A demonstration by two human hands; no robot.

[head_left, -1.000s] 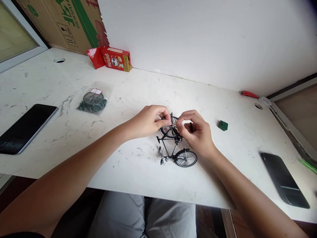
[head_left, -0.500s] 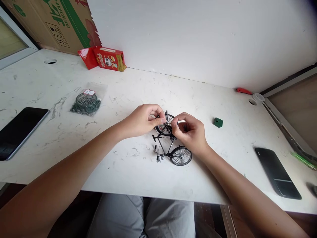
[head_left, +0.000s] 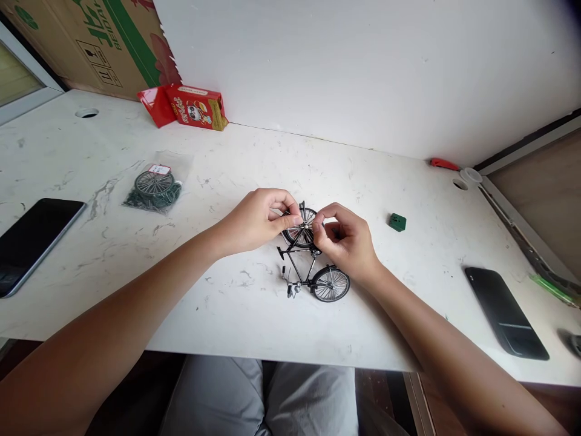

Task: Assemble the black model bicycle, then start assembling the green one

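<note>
A small black model bicycle [head_left: 297,263] lies on its side on the white table, its handlebar and front wheel toward me. My left hand [head_left: 272,218] pinches at the left side of the rear wheel [head_left: 306,229], thumb and forefinger together near the rack. On the wheel's other side, my right hand [head_left: 342,236] is curled, with thumb and forefinger closed at the tyre near the hub's height. The fingers hide parts of the rear wheel and the pedal area.
To the left are a clear bag of dark green parts [head_left: 154,188] and a phone [head_left: 39,242]. A red box [head_left: 197,109] stands by the back wall. On the right lie a green block [head_left: 397,222], a second phone [head_left: 506,312] and a red tool [head_left: 443,163].
The view has shifted very slightly. Both hands keep nearly the same hold at the rear wheel, and the bicycle lies as before.
</note>
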